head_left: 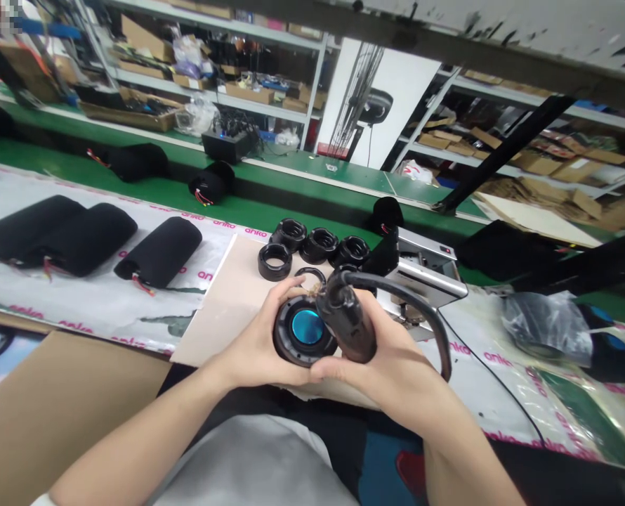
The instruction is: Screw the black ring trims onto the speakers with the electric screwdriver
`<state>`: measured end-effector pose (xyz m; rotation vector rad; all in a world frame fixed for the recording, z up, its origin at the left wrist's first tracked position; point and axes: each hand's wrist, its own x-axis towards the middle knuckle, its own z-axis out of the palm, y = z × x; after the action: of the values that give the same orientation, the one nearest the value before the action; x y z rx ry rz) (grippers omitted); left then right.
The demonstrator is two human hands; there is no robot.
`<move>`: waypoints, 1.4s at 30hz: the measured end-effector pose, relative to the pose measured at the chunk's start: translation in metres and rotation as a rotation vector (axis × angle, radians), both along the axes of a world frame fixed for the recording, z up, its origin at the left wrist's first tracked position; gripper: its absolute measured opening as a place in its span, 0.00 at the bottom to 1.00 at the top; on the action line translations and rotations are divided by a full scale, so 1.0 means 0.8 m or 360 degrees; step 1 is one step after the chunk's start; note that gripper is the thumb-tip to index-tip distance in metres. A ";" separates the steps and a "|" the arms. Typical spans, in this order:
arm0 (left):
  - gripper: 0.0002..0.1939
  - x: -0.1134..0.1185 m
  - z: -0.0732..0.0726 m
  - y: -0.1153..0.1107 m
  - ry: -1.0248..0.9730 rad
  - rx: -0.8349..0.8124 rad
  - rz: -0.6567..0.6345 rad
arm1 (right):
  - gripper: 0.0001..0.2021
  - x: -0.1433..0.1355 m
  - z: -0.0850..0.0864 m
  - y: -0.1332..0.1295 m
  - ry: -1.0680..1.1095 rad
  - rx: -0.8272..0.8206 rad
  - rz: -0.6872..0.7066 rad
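Note:
My left hand (257,344) is closed around the rim of a round black speaker part (286,344), whose shiny blue disc (308,327) faces up. In my right hand (391,344) is a black cylindrical piece (350,325), tilted and close against the speaker part's right side. A thick black cord (423,292) curves from its top over to the right, past my wrist. My right thumb rests at the speaker part's lower edge. Whether the two pieces touch is hidden. Just beyond my hands stand several black rings (274,261) on a beige board (222,302).
A silver machine (431,263) stands right of the rings. Several black cloth-covered cylinders (159,253) with wires lie to the left and on the green bench (291,200). A clear plastic bag (547,327) is at right; cardboard (70,414) lies at lower left.

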<state>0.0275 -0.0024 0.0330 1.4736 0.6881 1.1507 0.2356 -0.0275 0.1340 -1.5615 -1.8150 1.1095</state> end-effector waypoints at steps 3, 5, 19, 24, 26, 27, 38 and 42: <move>0.65 0.000 -0.002 -0.001 0.0021 0.0034 0.0015 | 0.32 -0.001 0.009 0.008 -0.0132 0.0033 0.0013; 0.65 -0.001 -0.003 -0.001 0.0029 0.0074 0.0008 | 0.33 0.000 0.015 0.012 -0.0240 0.0077 0.0085; 0.45 0.000 0.010 -0.006 0.0226 0.0129 0.0238 | 0.26 0.055 -0.005 0.006 0.0850 -0.0002 -0.0504; 0.40 0.000 0.008 -0.005 0.0372 0.0260 0.0455 | 0.23 0.127 0.020 -0.014 0.1498 0.0856 -0.1080; 0.39 0.011 0.007 0.003 0.0429 0.0268 0.0506 | 0.23 0.139 0.030 -0.017 0.1631 0.1161 -0.1117; 0.40 0.020 0.007 0.008 0.0442 0.0272 0.0497 | 0.23 0.141 0.033 -0.015 0.1694 0.1289 -0.1108; 0.42 0.099 0.009 0.030 0.0318 0.0356 0.0113 | 0.27 0.119 0.016 0.067 0.1334 0.1188 -0.0886; 0.41 0.095 0.008 0.030 0.0294 0.0366 0.0101 | 0.31 0.116 0.011 0.080 0.1191 0.1074 -0.0842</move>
<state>0.1036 0.0217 0.0396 1.7797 0.7526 1.1824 0.3286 0.0364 0.1424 -0.9376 -1.0121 0.5965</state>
